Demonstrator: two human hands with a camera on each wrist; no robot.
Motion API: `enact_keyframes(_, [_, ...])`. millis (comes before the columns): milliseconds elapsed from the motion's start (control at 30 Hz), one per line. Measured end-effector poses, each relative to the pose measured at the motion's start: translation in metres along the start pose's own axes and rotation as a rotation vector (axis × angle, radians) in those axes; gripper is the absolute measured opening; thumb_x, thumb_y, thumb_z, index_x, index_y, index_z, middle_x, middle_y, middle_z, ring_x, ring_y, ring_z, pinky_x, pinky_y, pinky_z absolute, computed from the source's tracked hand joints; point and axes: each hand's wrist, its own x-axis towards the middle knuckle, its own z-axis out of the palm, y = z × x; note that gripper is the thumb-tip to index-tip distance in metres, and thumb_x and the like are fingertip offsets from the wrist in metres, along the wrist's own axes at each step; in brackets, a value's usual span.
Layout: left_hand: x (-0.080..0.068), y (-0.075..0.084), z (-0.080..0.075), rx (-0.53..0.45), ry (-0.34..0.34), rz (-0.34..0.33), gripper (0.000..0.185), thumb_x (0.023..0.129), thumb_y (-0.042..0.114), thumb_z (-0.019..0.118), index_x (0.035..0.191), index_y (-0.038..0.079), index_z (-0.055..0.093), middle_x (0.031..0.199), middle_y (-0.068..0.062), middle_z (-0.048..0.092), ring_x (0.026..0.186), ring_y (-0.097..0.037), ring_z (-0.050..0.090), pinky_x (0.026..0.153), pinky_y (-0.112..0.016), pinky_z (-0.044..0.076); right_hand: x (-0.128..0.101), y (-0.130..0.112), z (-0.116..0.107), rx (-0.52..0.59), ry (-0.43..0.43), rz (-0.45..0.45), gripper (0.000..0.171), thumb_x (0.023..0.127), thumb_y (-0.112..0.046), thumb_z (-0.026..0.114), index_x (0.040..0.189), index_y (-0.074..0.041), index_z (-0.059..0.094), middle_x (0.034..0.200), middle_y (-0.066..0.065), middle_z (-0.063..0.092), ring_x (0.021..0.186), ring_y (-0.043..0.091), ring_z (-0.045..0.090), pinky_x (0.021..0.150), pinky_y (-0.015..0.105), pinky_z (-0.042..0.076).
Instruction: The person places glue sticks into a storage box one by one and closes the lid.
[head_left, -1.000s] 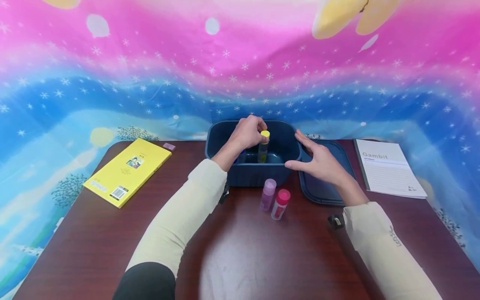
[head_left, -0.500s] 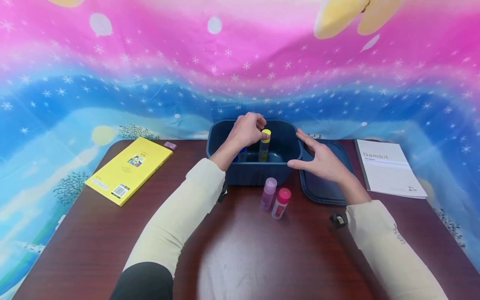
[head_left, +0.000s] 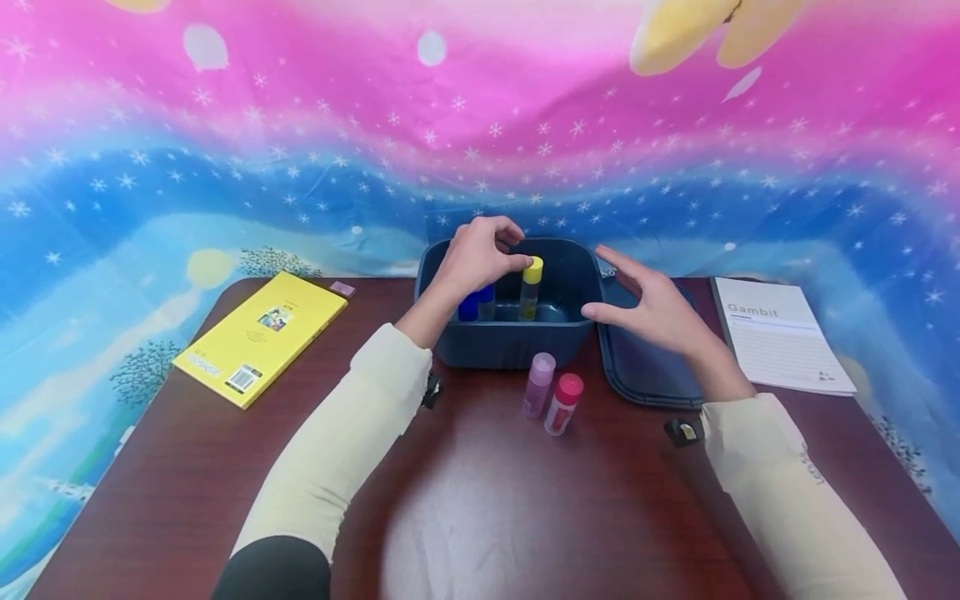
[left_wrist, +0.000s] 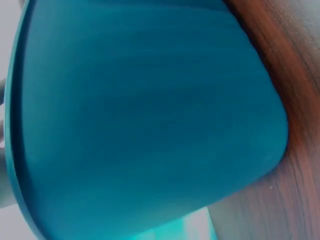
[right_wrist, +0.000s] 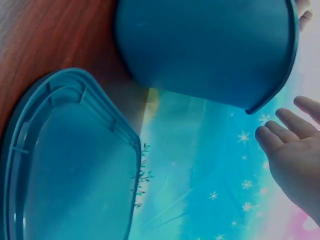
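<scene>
A yellow-capped glue stick (head_left: pixel 530 290) stands upright inside the dark blue bin (head_left: pixel 517 345). My left hand (head_left: pixel 478 257) is over the bin with its fingers parted, the thumb tip right at the yellow cap. Beneath this hand, a blue tube (head_left: pixel 468 308) shows partly inside the bin. Fingers spread, my right hand (head_left: pixel 654 307) hovers by the bin's right rim and holds nothing. In the right wrist view, it appears just off the bin's corner. A purple glue stick (head_left: pixel 538 385) and a red-capped glue stick (head_left: pixel 563 405) stand on the table in front of the bin.
The bin's lid (head_left: pixel 648 371) lies on the table to the right of the bin. Farther right is a white notebook (head_left: pixel 783 333). A yellow book (head_left: pixel 262 337) lies at the left, with a small purple eraser-like block (head_left: pixel 342 289) behind it. Patterned cloth (head_left: pixel 300 167) hangs behind the table.
My left hand lets go of the yellow-capped glue stick and draws up and left, its fingers parting. My right hand shifts slightly right, away from the bin's rim.
</scene>
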Motion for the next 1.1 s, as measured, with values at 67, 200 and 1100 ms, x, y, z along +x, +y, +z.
enact_keyframes(67, [-0.003,-0.003,-0.004,-0.021,-0.001,0.011,0.040,0.092,0.030,0.078,0.126,0.012,0.068,0.124,-0.004,0.065,0.112,-0.017,0.063,0.095,-0.037,0.052,0.000,-0.004,0.000,0.002,0.011,-0.019,0.083,0.092,-0.037,0.076,0.161,-0.020,0.031,0.165,0.006,0.027,0.150,0.034,0.028,0.117,0.054,0.029])
enact_keyframes(200, [-0.010,-0.011,-0.012,-0.045,0.013,0.022,0.041,0.093,0.030,0.077,0.128,0.011,0.067,0.126,-0.004,0.065,0.113,-0.019,0.063,0.096,-0.039,0.052,-0.003,-0.011,-0.001,-0.002,0.033,-0.054,0.079,0.092,-0.035,0.077,0.159,-0.020,0.037,0.164,0.005,0.031,0.150,0.030,0.027,0.117,0.055,0.029])
enact_keyframes(1100, [-0.053,-0.068,-0.044,-0.170,0.254,0.036,0.051,0.095,0.038,0.072,0.136,0.008,0.063,0.152,-0.011,0.046,0.140,-0.032,0.041,0.109,-0.053,0.042,-0.038,-0.027,0.006,0.100,0.067,-0.247,0.066,0.087,-0.010,0.081,0.148,-0.016,0.054,0.145,0.005,0.055,0.123,0.022,0.057,0.098,0.014,0.043])
